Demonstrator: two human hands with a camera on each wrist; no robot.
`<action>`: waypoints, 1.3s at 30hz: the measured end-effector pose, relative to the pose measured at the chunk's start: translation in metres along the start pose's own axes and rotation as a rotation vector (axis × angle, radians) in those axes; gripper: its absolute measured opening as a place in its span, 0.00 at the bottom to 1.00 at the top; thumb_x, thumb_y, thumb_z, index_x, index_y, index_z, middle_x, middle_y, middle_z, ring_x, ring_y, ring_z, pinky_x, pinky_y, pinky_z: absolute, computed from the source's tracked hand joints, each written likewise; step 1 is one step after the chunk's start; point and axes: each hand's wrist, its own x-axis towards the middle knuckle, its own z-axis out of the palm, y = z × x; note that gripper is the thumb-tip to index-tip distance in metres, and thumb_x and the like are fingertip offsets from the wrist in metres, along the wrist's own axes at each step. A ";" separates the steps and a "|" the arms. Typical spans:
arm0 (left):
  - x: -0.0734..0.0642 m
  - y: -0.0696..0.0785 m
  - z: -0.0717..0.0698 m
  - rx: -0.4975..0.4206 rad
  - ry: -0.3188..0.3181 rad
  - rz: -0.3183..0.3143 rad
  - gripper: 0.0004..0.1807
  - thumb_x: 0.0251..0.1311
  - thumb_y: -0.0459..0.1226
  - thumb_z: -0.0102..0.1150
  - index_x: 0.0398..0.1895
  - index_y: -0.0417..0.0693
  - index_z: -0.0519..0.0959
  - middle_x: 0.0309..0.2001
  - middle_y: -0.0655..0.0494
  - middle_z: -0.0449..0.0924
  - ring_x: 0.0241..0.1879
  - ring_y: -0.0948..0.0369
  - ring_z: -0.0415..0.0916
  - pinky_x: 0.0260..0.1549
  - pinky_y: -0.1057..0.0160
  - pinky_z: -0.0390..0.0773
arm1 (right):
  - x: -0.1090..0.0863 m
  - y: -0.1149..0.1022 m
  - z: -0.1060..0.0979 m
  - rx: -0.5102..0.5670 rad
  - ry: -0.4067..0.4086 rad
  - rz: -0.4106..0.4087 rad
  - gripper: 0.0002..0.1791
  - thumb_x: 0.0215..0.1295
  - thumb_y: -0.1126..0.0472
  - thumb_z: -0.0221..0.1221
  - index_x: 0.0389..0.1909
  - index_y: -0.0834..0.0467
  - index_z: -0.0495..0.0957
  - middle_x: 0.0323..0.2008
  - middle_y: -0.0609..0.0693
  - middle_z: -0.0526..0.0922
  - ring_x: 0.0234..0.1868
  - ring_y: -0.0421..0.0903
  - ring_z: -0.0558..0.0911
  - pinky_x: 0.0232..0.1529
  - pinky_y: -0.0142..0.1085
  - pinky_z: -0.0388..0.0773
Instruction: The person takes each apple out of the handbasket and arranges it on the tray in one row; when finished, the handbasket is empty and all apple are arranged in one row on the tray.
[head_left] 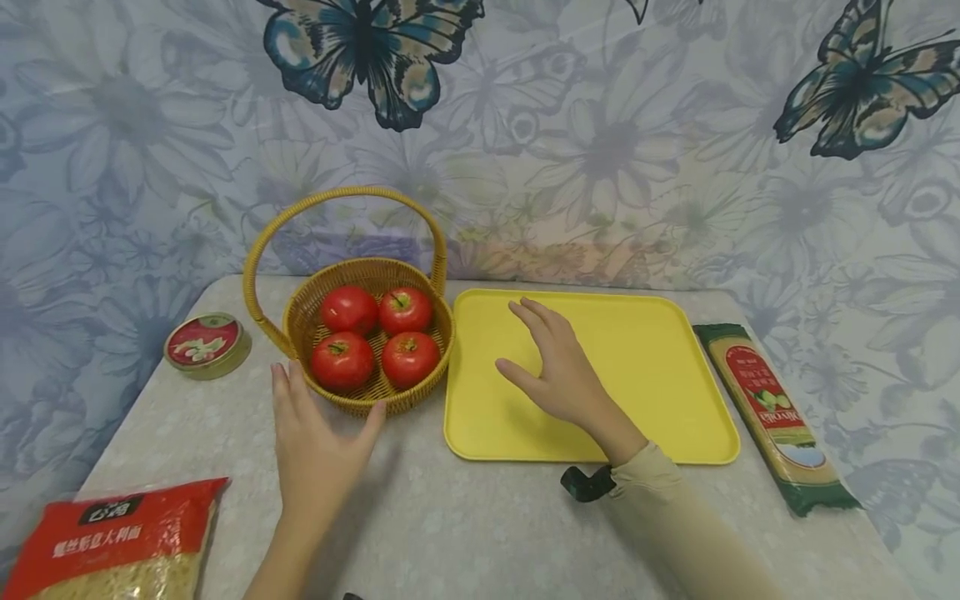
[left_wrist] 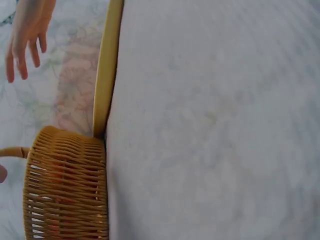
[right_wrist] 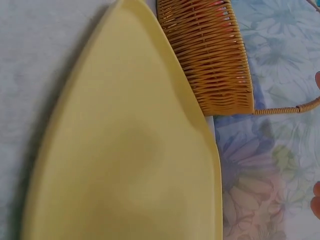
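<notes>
A woven basket (head_left: 390, 398) with a tall arched handle holds several red apples (head_left: 341, 362). At its front left rim is my left hand (head_left: 318, 454), fingers extended and thumb spread apart toward the front of the basket. My right hand (head_left: 558, 371) hovers over the yellow tray (head_left: 637, 375), its fingers stretched toward the back left and nothing held. The left wrist view shows the basket's side (left_wrist: 67, 185) and the right hand (left_wrist: 30, 35) hanging beyond it. In the right wrist view the tray (right_wrist: 125, 145) lies right beside the basket (right_wrist: 215, 55).
A round tin (head_left: 207, 346) stands left of the basket. Near the front left corner lies a red bag of pasta (head_left: 120, 542). A long green-ended pasta packet (head_left: 776, 417) lies along the table's right edge. A butterfly-patterned backdrop (head_left: 600, 150) rises behind the table.
</notes>
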 end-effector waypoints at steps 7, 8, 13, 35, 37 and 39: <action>0.002 -0.010 0.009 -0.137 -0.113 -0.190 0.68 0.50 0.59 0.72 0.81 0.53 0.33 0.81 0.49 0.28 0.80 0.46 0.31 0.73 0.33 0.45 | 0.034 -0.014 0.013 0.078 -0.073 -0.064 0.39 0.70 0.40 0.55 0.77 0.42 0.52 0.76 0.45 0.57 0.77 0.51 0.55 0.73 0.56 0.59; 0.003 -0.010 0.011 -0.150 -0.125 -0.207 0.69 0.49 0.60 0.71 0.81 0.54 0.31 0.81 0.50 0.27 0.80 0.47 0.30 0.73 0.34 0.45 | 0.039 -0.017 0.015 0.083 -0.081 -0.074 0.39 0.70 0.40 0.56 0.77 0.43 0.53 0.76 0.45 0.57 0.76 0.50 0.56 0.73 0.55 0.59; 0.008 -0.012 0.018 -0.205 -0.167 -0.255 0.72 0.46 0.62 0.72 0.80 0.56 0.27 0.81 0.51 0.25 0.80 0.48 0.28 0.72 0.32 0.46 | 0.067 -0.030 0.031 0.127 -0.131 -0.108 0.40 0.69 0.40 0.57 0.77 0.46 0.55 0.75 0.45 0.59 0.75 0.48 0.59 0.73 0.52 0.62; 0.014 -0.020 0.025 -0.291 -0.158 -0.290 0.79 0.38 0.59 0.79 0.79 0.58 0.25 0.81 0.56 0.29 0.80 0.50 0.35 0.74 0.37 0.48 | 0.136 -0.067 0.086 -0.016 -0.282 -0.022 0.39 0.69 0.48 0.60 0.76 0.49 0.56 0.72 0.53 0.63 0.69 0.57 0.69 0.68 0.51 0.70; 0.014 -0.020 0.026 -0.292 -0.156 -0.288 0.79 0.38 0.59 0.79 0.80 0.58 0.26 0.81 0.56 0.29 0.80 0.50 0.36 0.74 0.37 0.48 | 0.138 -0.069 0.089 -0.049 -0.273 -0.010 0.39 0.69 0.47 0.60 0.76 0.50 0.56 0.72 0.54 0.64 0.69 0.57 0.69 0.69 0.52 0.68; 0.014 -0.020 0.027 -0.296 -0.154 -0.282 0.79 0.38 0.59 0.79 0.80 0.58 0.26 0.81 0.56 0.29 0.80 0.50 0.36 0.74 0.37 0.48 | 0.140 -0.070 0.091 -0.080 -0.266 0.004 0.38 0.69 0.47 0.59 0.75 0.51 0.57 0.72 0.54 0.64 0.69 0.57 0.69 0.71 0.52 0.65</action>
